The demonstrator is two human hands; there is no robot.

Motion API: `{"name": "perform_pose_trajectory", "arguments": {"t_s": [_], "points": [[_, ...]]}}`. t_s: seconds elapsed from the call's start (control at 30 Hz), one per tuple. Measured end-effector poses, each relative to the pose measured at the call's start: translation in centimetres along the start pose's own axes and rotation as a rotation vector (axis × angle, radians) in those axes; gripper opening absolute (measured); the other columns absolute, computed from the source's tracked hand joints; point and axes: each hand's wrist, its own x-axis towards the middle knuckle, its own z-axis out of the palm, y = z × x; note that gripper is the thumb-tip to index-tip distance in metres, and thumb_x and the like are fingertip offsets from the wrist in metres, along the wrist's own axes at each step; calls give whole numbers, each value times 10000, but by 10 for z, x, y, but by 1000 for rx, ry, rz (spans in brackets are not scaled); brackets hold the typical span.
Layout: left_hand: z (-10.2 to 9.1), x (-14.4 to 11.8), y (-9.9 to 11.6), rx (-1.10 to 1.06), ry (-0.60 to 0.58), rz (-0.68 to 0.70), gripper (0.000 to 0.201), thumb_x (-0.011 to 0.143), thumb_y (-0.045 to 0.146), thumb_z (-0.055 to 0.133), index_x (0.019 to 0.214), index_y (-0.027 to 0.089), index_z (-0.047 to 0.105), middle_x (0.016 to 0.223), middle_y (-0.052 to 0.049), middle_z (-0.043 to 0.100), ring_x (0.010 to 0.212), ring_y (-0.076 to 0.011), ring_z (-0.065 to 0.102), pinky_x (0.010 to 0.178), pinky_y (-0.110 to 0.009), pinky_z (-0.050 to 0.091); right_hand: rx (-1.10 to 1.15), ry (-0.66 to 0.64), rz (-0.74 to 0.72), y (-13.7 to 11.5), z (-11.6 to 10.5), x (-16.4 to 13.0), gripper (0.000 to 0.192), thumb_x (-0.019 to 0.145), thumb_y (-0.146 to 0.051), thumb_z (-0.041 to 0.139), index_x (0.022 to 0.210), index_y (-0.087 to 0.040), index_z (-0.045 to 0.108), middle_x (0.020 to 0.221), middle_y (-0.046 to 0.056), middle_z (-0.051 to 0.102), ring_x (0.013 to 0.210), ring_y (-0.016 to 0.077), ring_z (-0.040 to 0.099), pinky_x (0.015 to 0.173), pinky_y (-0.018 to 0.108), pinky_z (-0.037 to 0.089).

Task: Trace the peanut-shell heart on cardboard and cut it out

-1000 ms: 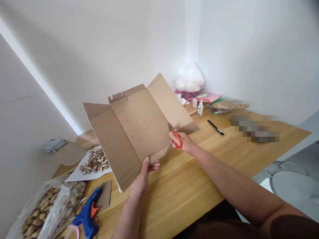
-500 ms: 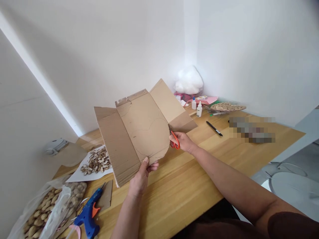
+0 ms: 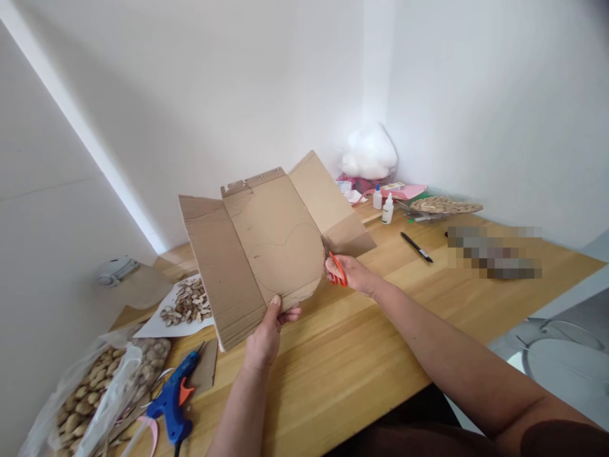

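While the left hand pinched the flattened cardboard box upright over the wooden table, the right hand gripped orange scissors at its right edge; lower curve cut, pencilled heart's top uncut.

The cardboard is a flattened brown box piece with three panels and creases between them, held up above the table, tilted, its bottom edge pinched from below. A heart outline is drawn on the middle panel, and the lower right edge is already cut in a curve. The scissors have orange handles; their blades meet the cardboard's right edge.
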Motion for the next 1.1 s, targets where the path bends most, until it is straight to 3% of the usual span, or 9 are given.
{"name": "perform_pose_trajectory", "arguments": {"t_s": [0.33, 0.77, 1.1], "points": [[-4, 2, -5, 61, 17, 3, 409, 747, 495, 734, 855, 101, 705, 765, -113, 759, 656, -216, 710, 631, -341, 577, -34, 18, -18, -10, 0, -3, 588, 736, -779, 600, 700, -208, 464, 632, -41, 477, 586, 119, 497, 613, 269, 378], [-9, 0, -2, 111, -104, -29, 436, 775, 508, 706, 832, 78, 747, 785, -143, 761, 668, -199, 699, 636, -313, 577, -100, 125, -25, -7, 1, -3, 564, 823, -747, 525, 673, -209, 448, 593, -27, 495, 580, 130, 491, 606, 282, 364], [-8, 0, 1, 142, -94, -35, 479, 755, 545, 711, 812, 71, 742, 772, -155, 759, 655, -200, 698, 641, -316, 584, -3, 159, -12, -9, 6, -3, 575, 761, -754, 589, 658, -219, 405, 623, -56, 352, 519, 94, 389, 518, 267, 329]]}}
